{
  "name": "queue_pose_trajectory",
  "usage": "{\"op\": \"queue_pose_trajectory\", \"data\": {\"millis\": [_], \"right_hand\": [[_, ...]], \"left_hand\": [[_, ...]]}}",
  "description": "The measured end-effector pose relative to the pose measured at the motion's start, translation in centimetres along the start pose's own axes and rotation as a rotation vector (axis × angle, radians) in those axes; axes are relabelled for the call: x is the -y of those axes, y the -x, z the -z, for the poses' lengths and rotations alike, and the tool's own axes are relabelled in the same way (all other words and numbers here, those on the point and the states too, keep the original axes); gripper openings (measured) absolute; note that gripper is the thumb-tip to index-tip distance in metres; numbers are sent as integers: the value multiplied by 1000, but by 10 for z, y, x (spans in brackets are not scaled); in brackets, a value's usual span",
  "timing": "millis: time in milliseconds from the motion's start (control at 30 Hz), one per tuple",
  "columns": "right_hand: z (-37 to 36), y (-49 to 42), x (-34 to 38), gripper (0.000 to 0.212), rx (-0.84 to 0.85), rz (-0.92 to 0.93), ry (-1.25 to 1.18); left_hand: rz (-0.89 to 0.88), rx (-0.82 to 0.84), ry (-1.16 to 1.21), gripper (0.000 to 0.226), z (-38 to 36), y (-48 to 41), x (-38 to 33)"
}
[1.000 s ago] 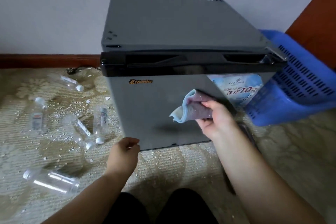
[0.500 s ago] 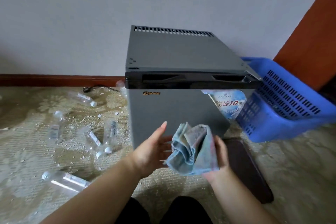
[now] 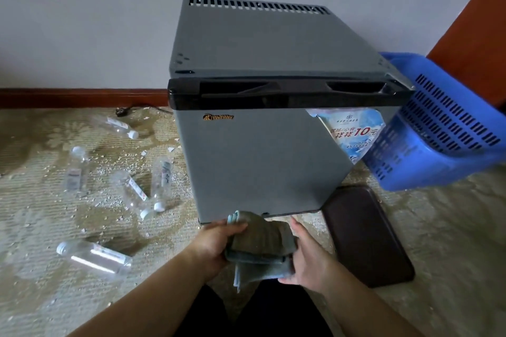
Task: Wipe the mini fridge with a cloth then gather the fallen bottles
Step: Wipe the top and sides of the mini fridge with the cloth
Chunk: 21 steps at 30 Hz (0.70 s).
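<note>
**Q:** Where is the cloth?

**A:** A folded grey-blue cloth (image 3: 260, 246) is held between both hands, low in front of the grey metal mini fridge (image 3: 260, 167), just at the bottom edge of its door. The left hand (image 3: 216, 243) grips the cloth's upper left side, its fingers curled over the fold. The right hand (image 3: 304, 257) clasps the right side, with the thumb on top and the fingers wrapped under the lower corner.

**Q:** And the bottles?

**A:** Five clear plastic bottles with white caps lie on their sides on the patterned beige carpet (image 3: 438, 241), left of the fridge. One bottle (image 3: 117, 126) lies near the brown baseboard (image 3: 68, 97) and another bottle (image 3: 75, 172) farther left. A pair of bottles (image 3: 132, 194) lie close together, their caps near each other. The last bottle (image 3: 93, 256) lies nearest the person, well apart from the rest. Pale crumbs are scattered among them.

**Q:** What else is in frame?

**A:** A blue slotted plastic basket (image 3: 438, 145) sits tilted just beside the fridge's right side. A dark brown rounded mat (image 3: 367, 235) lies on the carpet by the door's lower right corner. A blue-and-white printed sticker (image 3: 353, 131) covers the door's upper right.
</note>
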State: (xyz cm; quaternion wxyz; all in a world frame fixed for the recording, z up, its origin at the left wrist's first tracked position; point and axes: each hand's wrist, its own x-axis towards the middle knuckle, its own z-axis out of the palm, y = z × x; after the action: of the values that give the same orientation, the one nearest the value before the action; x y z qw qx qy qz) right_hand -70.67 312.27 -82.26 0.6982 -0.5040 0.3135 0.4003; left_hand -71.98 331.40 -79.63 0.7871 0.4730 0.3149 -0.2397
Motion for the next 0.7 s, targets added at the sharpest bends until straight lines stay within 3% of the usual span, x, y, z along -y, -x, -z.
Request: {"op": "queue_pose_trajectory", "data": {"millis": [167, 267, 367, 467, 600, 700], "right_hand": [[5, -41, -14, 15, -269, -49, 431], [4, -58, -12, 12, -331, -124, 475], [4, -75, -15, 12, -321, -191, 343], [6, -97, -18, 15, -324, -146, 329], [-1, -122, -27, 5, -346, -104, 318], [-2, -136, -32, 11, -445, -12, 379]], "left_hand": [[111, -272, -73, 21, 25, -40, 29], [204, -440, -90, 19, 38, -60, 46], [248, -449, -5, 30, 51, -80, 56], [239, -439, 12, 14, 49, -89, 57], [274, -386, 90, 15, 47, -101, 56], [318, -399, -34, 15, 56, -107, 54]]}}
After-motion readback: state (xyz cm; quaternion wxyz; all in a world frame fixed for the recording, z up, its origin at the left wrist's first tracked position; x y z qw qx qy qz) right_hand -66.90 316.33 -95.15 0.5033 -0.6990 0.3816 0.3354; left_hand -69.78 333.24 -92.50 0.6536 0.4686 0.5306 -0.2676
